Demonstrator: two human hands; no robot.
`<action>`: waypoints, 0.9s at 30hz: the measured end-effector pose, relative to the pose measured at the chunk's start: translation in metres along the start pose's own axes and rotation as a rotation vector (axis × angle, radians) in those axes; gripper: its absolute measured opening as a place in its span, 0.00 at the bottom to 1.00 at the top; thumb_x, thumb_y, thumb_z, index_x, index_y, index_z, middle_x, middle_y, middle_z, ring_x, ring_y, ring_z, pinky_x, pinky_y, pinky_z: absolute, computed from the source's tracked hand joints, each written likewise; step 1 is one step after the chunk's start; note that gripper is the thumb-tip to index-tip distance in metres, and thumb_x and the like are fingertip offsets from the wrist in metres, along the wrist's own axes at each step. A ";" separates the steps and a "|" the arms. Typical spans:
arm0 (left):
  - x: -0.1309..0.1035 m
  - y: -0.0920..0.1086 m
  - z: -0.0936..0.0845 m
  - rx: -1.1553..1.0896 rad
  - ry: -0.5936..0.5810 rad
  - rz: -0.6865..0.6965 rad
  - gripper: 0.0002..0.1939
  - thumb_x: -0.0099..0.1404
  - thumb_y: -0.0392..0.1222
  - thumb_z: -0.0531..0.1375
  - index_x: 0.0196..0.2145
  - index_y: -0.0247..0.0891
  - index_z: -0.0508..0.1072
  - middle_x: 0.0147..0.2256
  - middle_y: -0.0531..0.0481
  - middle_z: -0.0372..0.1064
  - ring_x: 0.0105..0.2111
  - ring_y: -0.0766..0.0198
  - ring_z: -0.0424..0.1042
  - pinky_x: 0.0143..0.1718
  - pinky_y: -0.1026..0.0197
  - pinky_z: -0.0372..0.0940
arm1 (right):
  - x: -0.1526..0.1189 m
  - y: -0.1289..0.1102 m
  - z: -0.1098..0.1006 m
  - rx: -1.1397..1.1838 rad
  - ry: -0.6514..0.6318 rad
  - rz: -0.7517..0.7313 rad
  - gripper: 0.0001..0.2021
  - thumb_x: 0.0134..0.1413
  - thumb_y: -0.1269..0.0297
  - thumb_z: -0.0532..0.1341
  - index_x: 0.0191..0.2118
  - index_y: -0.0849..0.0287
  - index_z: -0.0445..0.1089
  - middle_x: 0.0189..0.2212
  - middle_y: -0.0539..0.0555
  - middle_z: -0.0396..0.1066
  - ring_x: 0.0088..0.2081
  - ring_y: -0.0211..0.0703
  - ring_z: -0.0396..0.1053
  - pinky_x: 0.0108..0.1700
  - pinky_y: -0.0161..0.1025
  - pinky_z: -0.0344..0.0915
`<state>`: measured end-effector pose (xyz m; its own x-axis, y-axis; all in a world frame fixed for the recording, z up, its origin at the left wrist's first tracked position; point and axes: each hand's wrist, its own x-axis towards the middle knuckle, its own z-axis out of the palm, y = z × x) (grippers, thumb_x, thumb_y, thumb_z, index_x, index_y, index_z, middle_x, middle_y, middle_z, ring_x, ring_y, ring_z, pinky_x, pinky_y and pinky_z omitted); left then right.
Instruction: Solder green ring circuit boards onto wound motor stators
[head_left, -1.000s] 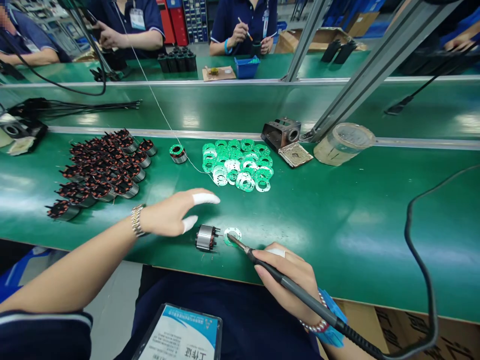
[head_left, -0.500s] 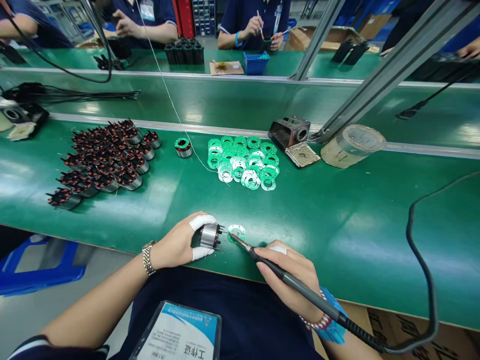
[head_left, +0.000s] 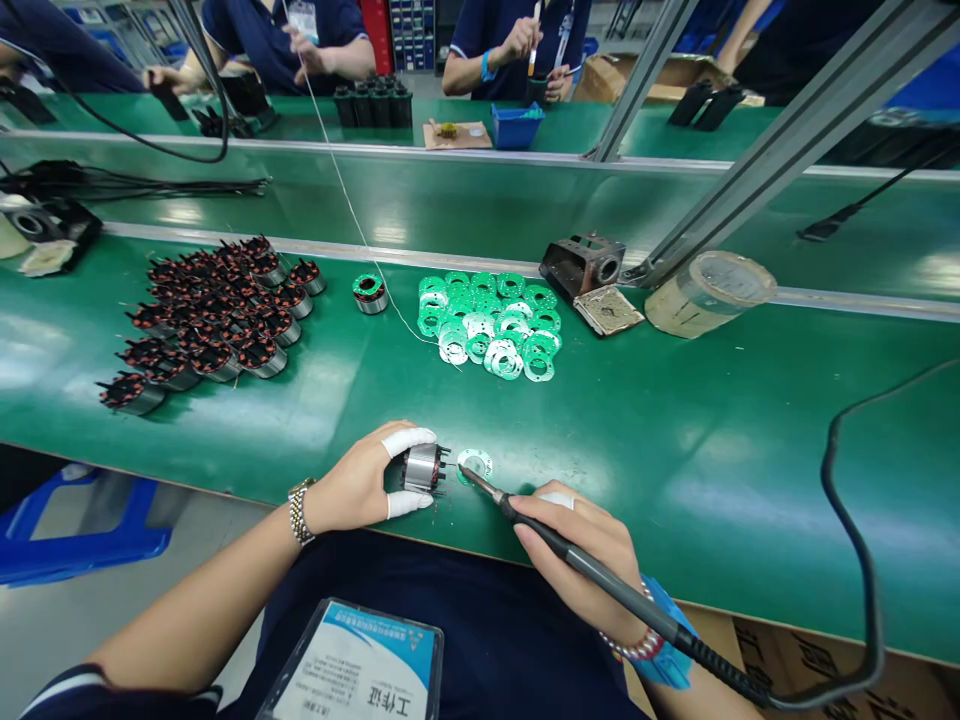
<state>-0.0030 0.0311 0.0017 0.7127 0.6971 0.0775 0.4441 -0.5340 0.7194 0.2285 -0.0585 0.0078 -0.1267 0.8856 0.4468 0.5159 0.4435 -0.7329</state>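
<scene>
Grip of the left hand [head_left: 356,488] is closed around a metal stator [head_left: 422,467], white-capped thumb and finger on either side, its prongs facing a ring board [head_left: 484,461] just beside it on the bench [head_left: 675,450]; a second ago that grip stood open and apart, so the work now looks steadied; the right hand [head_left: 600,530] grasps a soldering iron [head_left: 574,555], tip at the ring's left side, touch uncertain; beyond lie loose ring boards [head_left: 480,308] and, leftward, clustered stators [head_left: 217,320]; a badge [head_left: 360,660] shows 工作证 upside down, smaller lines unreadable; a cardboard box [head_left: 817,665] below carries dark characters, partly cut off.
</scene>
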 end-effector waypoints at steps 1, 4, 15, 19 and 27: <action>0.000 0.000 0.000 0.000 0.000 -0.002 0.25 0.52 0.44 0.62 0.46 0.37 0.61 0.44 0.42 0.65 0.44 0.57 0.66 0.46 0.53 0.63 | 0.000 0.000 0.000 -0.003 0.001 0.001 0.08 0.48 0.74 0.58 0.36 0.59 0.70 0.22 0.52 0.69 0.25 0.39 0.68 0.26 0.35 0.67; 0.000 0.000 0.000 -0.002 0.002 -0.016 0.25 0.52 0.44 0.62 0.47 0.38 0.61 0.44 0.42 0.66 0.44 0.56 0.66 0.46 0.52 0.63 | 0.001 -0.001 -0.001 -0.016 0.020 0.004 0.09 0.48 0.74 0.57 0.36 0.58 0.71 0.22 0.52 0.70 0.24 0.38 0.68 0.26 0.35 0.67; -0.001 0.001 0.001 0.002 0.007 -0.022 0.25 0.52 0.44 0.62 0.46 0.39 0.61 0.44 0.43 0.65 0.45 0.57 0.66 0.46 0.53 0.63 | -0.002 0.003 -0.006 -0.043 0.114 -0.019 0.11 0.48 0.76 0.58 0.39 0.58 0.69 0.26 0.52 0.70 0.26 0.38 0.68 0.28 0.35 0.67; -0.001 0.000 0.001 -0.001 -0.001 -0.025 0.25 0.52 0.44 0.62 0.46 0.39 0.60 0.45 0.43 0.65 0.45 0.57 0.66 0.46 0.53 0.63 | -0.003 0.006 -0.006 -0.096 0.140 -0.015 0.11 0.49 0.73 0.59 0.41 0.57 0.69 0.28 0.54 0.71 0.27 0.39 0.70 0.30 0.36 0.69; 0.000 0.000 0.001 -0.018 -0.004 -0.053 0.25 0.52 0.44 0.63 0.46 0.40 0.61 0.45 0.43 0.66 0.45 0.56 0.66 0.47 0.52 0.63 | -0.009 0.010 -0.006 -0.099 0.180 -0.049 0.09 0.54 0.68 0.58 0.42 0.57 0.67 0.25 0.51 0.72 0.26 0.39 0.71 0.29 0.34 0.70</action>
<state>-0.0028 0.0307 0.0009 0.6907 0.7222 0.0361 0.4714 -0.4876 0.7349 0.2398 -0.0622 -0.0008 -0.0047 0.8205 0.5716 0.5945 0.4619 -0.6582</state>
